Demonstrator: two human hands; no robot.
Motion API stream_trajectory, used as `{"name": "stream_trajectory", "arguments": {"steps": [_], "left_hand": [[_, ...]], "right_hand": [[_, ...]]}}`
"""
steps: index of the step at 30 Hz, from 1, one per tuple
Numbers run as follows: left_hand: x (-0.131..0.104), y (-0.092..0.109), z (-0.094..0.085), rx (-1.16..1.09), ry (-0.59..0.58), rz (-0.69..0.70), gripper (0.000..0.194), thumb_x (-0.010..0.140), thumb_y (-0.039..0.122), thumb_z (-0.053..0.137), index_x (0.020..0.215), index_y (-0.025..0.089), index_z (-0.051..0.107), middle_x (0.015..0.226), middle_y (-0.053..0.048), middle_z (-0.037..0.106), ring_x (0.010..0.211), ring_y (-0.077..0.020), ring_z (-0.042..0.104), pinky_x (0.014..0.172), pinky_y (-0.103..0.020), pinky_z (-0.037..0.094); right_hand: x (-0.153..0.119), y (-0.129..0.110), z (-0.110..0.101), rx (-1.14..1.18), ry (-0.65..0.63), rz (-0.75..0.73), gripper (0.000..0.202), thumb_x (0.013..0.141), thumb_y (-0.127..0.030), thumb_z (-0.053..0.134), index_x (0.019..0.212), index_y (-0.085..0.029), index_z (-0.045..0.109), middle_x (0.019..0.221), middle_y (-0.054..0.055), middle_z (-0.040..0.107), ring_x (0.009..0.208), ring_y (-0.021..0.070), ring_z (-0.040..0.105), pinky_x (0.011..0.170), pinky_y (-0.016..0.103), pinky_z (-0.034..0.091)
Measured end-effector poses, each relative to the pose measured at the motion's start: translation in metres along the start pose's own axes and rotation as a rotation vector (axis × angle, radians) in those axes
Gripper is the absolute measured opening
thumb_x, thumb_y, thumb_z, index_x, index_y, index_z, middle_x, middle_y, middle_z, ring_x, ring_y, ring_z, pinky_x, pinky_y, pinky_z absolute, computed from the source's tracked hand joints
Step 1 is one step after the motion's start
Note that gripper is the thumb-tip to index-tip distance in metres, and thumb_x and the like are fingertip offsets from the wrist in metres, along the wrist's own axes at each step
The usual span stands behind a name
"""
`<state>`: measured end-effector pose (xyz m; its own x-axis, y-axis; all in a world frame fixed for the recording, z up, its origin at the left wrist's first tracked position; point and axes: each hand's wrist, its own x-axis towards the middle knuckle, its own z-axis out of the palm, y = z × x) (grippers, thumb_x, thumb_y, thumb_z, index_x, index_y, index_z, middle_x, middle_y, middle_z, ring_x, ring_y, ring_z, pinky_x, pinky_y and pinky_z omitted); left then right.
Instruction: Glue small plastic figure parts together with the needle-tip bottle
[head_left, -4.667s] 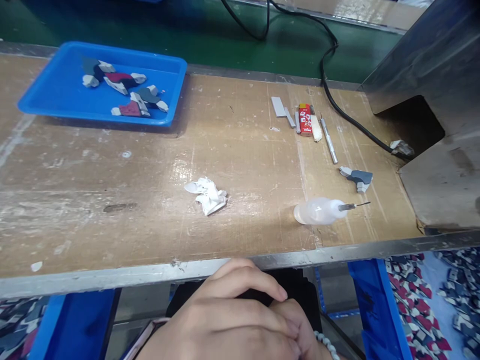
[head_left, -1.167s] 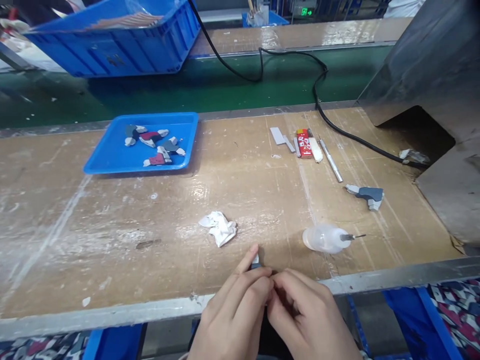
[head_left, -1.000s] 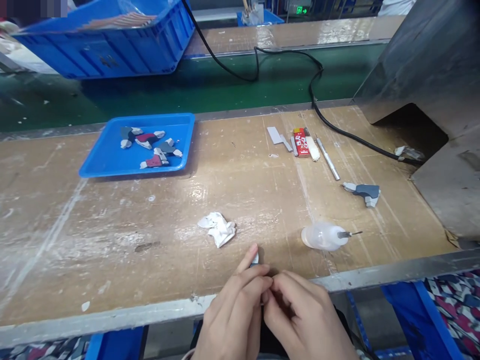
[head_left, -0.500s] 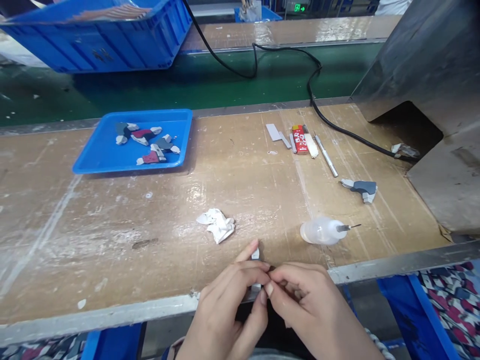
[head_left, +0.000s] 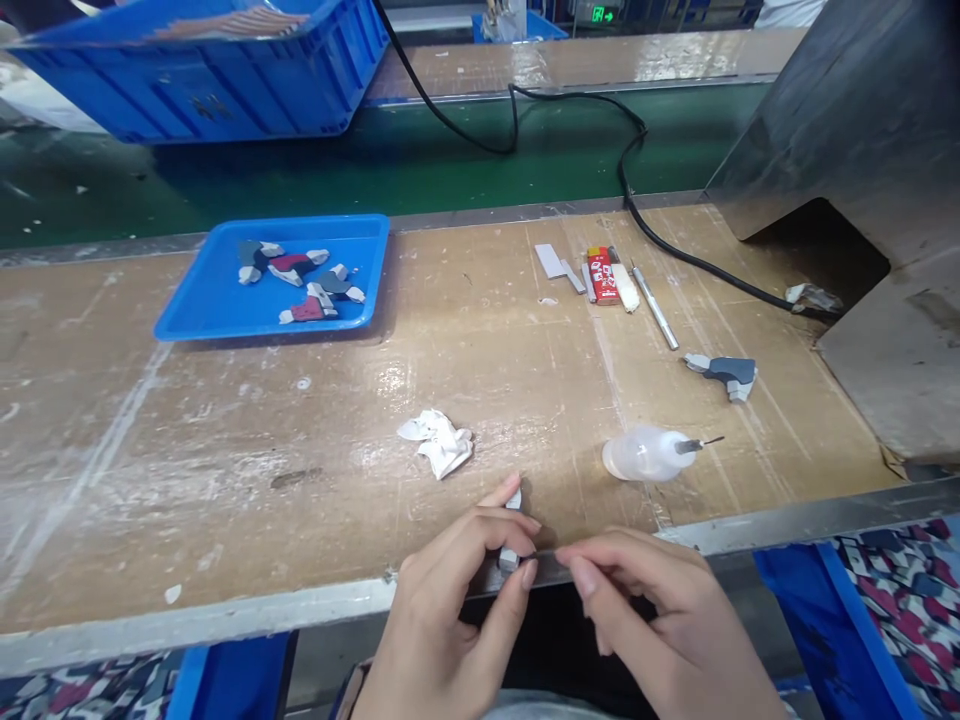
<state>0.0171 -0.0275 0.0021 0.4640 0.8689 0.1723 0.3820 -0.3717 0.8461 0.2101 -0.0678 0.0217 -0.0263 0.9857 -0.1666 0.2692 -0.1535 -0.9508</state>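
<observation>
Blue tray (head_left: 202, 305) far left on desk (head_left: 225, 480), few cut pieces inside. Crumpled white wipe (head_left: 439, 442) mid-desk. Left hand (head_left: 450, 610) at front edge, fingers pinching small grey-white piece (head_left: 511, 528). Right hand (head_left: 660, 620) just beside, fingers curled, nothing visibly held. Glue bottle (head_left: 643, 453) lying right of hands. Looks like inspect/prep step; next move likely needs right hand on bottle.

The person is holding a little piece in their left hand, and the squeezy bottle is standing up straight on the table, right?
Not quite. The left hand does pinch a small piece at the table's near edge, but the squeeze bottle is not standing up: it lies on its side on the table, its needle tip pointing right. The head view shows this.
</observation>
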Motion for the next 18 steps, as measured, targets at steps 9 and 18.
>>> {"name": "stream_trajectory", "arguments": {"steps": [9, 18], "left_hand": [[-0.002, 0.009, 0.012, 0.088, 0.126, -0.032, 0.016, 0.097, 0.008, 0.053, 0.1, 0.024, 0.056, 0.114, -0.004, 0.054, 0.129, -0.0135, 0.061, 0.1, -0.015, 0.05], [0.0, 0.009, 0.018, 0.121, 0.159, 0.002, 0.017, 0.095, 0.007, 0.056, 0.101, 0.023, 0.057, 0.11, -0.003, 0.055, 0.129, -0.0113, 0.059, 0.103, -0.014, 0.047]], "right_hand": [[-0.001, 0.03, -0.032, -0.042, 0.718, 0.025, 0.045, 0.083, -0.042, 0.079, 0.125, -0.032, 0.066, 0.104, 0.002, 0.07, 0.083, 0.0159, 0.067, 0.074, 0.026, 0.058], [0.039, 0.031, -0.033, -0.335, 0.426, 0.026, 0.043, 0.084, -0.058, 0.072, 0.117, -0.032, 0.068, 0.122, 0.008, 0.067, 0.111, 0.0321, 0.064, 0.098, 0.056, 0.047]]}}
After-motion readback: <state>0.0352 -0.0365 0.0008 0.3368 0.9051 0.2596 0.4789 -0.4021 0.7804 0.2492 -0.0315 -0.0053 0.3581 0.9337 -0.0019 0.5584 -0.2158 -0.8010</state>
